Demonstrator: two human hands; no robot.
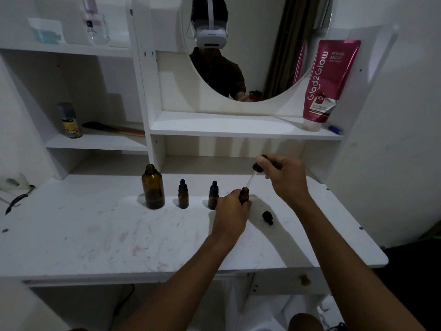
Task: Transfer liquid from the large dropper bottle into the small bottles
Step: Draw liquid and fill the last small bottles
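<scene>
dropper [257, 167] tip at the small bottle [244, 195]
My left hand [230, 211] curls round the open small bottle on the desk [119, 235]; right hand [284, 174] pinches the dropper cap. Thin glass, probably light and fragile, so I'd grip the cap only.

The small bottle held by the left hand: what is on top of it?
The small bottle is uncapped; the glass tip of the dropper, pinched by the right hand, meets its mouth. The left hand covers its body, so liquid inside cannot be seen.
</scene>
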